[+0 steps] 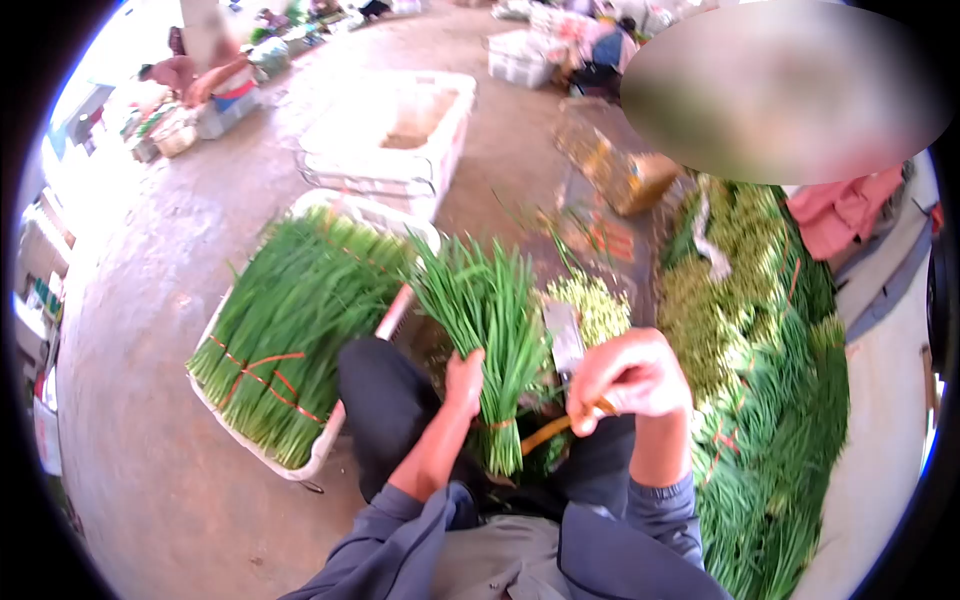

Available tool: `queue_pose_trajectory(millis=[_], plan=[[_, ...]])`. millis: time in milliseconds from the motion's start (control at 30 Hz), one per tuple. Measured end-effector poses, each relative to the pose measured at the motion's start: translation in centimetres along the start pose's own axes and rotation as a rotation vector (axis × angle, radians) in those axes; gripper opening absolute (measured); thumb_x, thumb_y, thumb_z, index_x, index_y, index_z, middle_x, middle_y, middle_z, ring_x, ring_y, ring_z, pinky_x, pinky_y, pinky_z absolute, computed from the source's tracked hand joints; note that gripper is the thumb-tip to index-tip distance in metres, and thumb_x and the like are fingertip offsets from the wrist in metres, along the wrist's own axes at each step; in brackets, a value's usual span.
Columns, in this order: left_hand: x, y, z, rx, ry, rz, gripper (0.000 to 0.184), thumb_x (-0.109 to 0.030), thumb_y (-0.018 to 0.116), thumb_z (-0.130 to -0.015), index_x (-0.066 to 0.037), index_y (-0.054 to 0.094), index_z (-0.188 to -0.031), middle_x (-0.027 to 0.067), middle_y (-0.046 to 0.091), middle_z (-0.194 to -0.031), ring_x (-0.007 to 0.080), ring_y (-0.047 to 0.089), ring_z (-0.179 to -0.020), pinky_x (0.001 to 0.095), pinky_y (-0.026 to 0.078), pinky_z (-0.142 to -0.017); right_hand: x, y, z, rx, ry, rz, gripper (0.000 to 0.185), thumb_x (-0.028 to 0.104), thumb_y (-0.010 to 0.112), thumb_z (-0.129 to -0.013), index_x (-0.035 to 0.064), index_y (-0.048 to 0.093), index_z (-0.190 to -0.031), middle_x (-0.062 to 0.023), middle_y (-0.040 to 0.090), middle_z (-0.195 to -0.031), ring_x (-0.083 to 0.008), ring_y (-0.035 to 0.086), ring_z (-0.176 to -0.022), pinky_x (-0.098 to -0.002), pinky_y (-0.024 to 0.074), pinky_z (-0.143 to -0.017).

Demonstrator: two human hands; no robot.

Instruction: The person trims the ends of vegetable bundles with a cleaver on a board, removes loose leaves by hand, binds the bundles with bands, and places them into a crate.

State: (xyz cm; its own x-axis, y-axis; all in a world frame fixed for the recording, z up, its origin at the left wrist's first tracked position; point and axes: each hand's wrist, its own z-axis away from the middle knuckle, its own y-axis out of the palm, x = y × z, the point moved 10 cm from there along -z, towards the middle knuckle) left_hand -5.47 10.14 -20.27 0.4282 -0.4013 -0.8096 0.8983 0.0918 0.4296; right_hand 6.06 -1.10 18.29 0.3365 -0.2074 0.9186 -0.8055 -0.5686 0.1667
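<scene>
My left hand (465,382) is closed around a bunch of green chives (487,320), which stands upright between my knees with its leaves fanning out at the top. A thin band circles the lower stalks. In my right hand (635,375), pinched between thumb and fingers, is a brownish-orange strip (545,434) that stretches toward the lower part of the bunch. Whether it is joined to the band I cannot tell. A cleaver-like metal blade (564,338) lies just beyond my right hand, beside a heap of pale cut stalk pieces (597,306).
On my left stands a white crate (318,462) packed with banded chives. Beyond it is another white crate (440,150). Loose chives (765,440) are piled along my right, near a pink cloth (845,215). A cardboard box (640,182) lies ahead. Other people work in the background.
</scene>
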Motion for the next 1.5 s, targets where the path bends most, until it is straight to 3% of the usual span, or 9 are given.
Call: queue_pose_trajectory(millis=[167, 267, 300, 367, 600, 800, 1100, 1233, 1500], plan=[[0.8, 0.7, 0.0, 0.065, -0.080, 0.057, 0.038, -0.010, 0.055, -0.095, 0.000, 0.059, -0.130, 0.0136, 0.068, -0.114, 0.0275, 0.069, -0.099, 0.0416, 0.057, -0.085, 2.7, -4.1, -5.2, 0.169, -0.171, -0.017, 0.015, 0.007, 0.077, -0.088, -0.0055, 0.071, -0.084, -0.0225, 0.072, -0.086, -0.0261, 0.071, -0.071, -0.0366, 0.0568, -0.061], [0.5, 0.1, 1.8, 0.046, -0.146, 0.124, 0.036, -0.011, 0.055, -0.094, 0.001, 0.060, -0.128, 0.0135, 0.069, -0.110, 0.0275, 0.070, -0.095, 0.0426, 0.057, -0.083, -2.8, -19.1, -4.9, -0.827, 0.041, 1.546, 0.045, 0.004, 0.075, -0.085, -0.0030, 0.059, -0.126, -0.0231, 0.069, -0.115, -0.0326, 0.070, -0.100, -0.0411, 0.0574, -0.082], [-0.1, -0.3, 1.6, 0.023, -0.119, 0.119, 0.036, -0.012, 0.056, -0.094, 0.001, 0.061, -0.128, 0.0126, 0.069, -0.110, 0.0258, 0.069, -0.094, 0.0413, 0.056, -0.083, -4.4, -19.6, -3.4, -0.880, 0.051, 1.750, 0.074, 0.005, 0.075, -0.084, -0.0018, 0.039, -0.148, -0.0233, 0.062, -0.133, -0.0349, 0.064, -0.117, -0.0428, 0.0535, -0.096], [-1.6, 0.6, 0.0, 0.005, -0.084, 0.145, 0.036, -0.014, 0.058, -0.094, 0.001, 0.061, -0.127, 0.0117, 0.069, -0.110, 0.0242, 0.068, -0.094, 0.0399, 0.054, -0.083, -8.5, -20.1, -0.9, -0.932, 0.293, 1.012, 0.085, 0.008, 0.079, -0.083, -0.0002, 0.032, -0.154, -0.0249, 0.057, -0.139, -0.0353, 0.061, -0.122, -0.0425, 0.0525, -0.100], [-3.6, 1.9, 1.9, 0.063, -0.073, 0.263, 0.034, -0.013, 0.055, -0.098, 0.002, 0.060, -0.127, 0.0123, 0.069, -0.115, 0.0265, 0.070, -0.100, 0.0440, 0.059, -0.087, -25.3, -12.5, 9.8, -0.738, 0.639, 0.557, 0.109, 0.041, 0.086, -0.081, -0.0083, 0.023, -0.154, -0.0275, 0.054, -0.140, -0.0310, 0.057, -0.128, -0.0404, 0.0480, -0.105], [-2.9, 2.2, 1.7, 0.105, -0.103, 0.298, 0.033, -0.015, 0.055, -0.100, 0.002, 0.060, -0.128, 0.0138, 0.069, -0.120, 0.0286, 0.070, -0.103, 0.0438, 0.059, -0.089, -26.3, -13.0, 11.0, -0.888, 0.611, 0.667, 0.044, 0.024, 0.073, -0.090, -0.0023, 0.064, -0.124, -0.0150, 0.074, -0.108, -0.0289, 0.071, -0.101, -0.0394, 0.0532, -0.093], [-2.7, 2.8, 1.9, 0.173, -0.143, 0.333, 0.037, -0.020, 0.063, -0.099, 0.001, 0.058, -0.129, 0.0120, 0.067, -0.120, 0.0256, 0.068, -0.106, 0.0425, 0.057, -0.092, -28.3, -14.4, 12.6, -0.966, 0.512, 0.551, 0.044, 0.026, 0.080, -0.084, -0.0037, 0.069, -0.115, -0.0186, 0.076, -0.102, -0.0296, 0.074, -0.091, -0.0399, 0.0559, -0.085], [-5.0, 4.4, 3.8, 0.241, 0.121, -0.050, 0.066, -0.022, 0.083, -0.087, 0.000, 0.049, -0.140, 0.0091, 0.063, -0.130, 0.0196, 0.061, -0.116, 0.0367, 0.048, -0.101, -24.4, -11.9, 10.9, -0.947, 0.556, 0.815, 0.044, 0.020, 0.082, -0.083, -0.0032, 0.068, -0.118, -0.0164, 0.076, -0.105, -0.0235, 0.074, -0.095, -0.0370, 0.0568, -0.086], [-2.8, 2.6, 1.7, 0.120, 0.088, 0.101, 0.042, -0.001, 0.074, -0.088, 0.001, 0.059, -0.128, 0.0079, 0.068, -0.120, 0.0182, 0.066, -0.104, 0.0345, 0.051, -0.094, -25.8, -11.8, 10.8, -0.921, 0.474, 0.593, 0.042, 0.026, 0.081, -0.083, 0.0006, 0.070, -0.114, -0.0167, 0.076, -0.103, -0.0303, 0.073, -0.096, -0.0399, 0.0551, -0.086]])
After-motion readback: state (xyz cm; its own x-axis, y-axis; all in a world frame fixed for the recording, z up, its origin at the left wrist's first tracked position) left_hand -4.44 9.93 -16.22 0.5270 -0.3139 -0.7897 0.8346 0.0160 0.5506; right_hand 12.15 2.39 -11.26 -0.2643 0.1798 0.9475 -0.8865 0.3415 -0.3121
